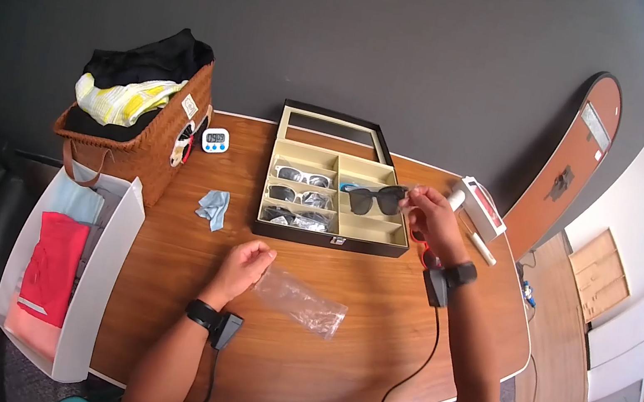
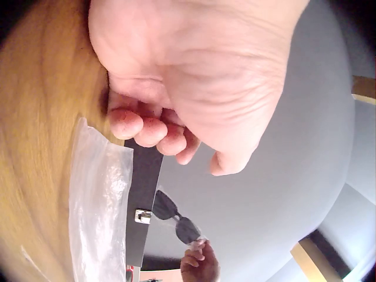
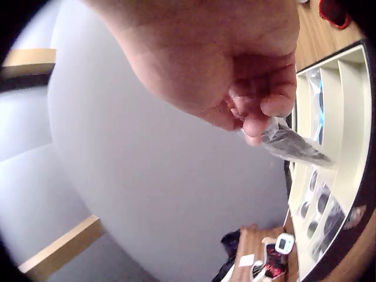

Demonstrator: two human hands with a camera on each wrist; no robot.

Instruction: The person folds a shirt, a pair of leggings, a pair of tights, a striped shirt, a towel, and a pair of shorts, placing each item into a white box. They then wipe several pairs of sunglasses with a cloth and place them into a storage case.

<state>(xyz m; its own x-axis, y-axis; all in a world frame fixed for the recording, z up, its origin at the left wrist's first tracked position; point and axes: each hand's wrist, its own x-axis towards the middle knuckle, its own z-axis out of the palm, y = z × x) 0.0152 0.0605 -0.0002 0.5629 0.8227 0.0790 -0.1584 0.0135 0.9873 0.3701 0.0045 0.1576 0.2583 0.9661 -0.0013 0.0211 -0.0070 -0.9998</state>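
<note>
My right hand pinches dark sunglasses at one end, above the right column of the sunglasses case. Clear film shows around these sunglasses in the right wrist view. The case stands with its windowed lid raised. Its left column holds several bagged sunglasses; a blue-edged item lies in the right column, partly hidden behind the held pair. My left hand hovers low by the table with fingers loosely curled around nothing. Beside it lies a crinkled clear plastic sleeve.
A light blue cloth and a white timer sit left of the case. Farther left are a brown basket of clothes and a white bin of folded fabric. Red-framed sunglasses and a white box are at right.
</note>
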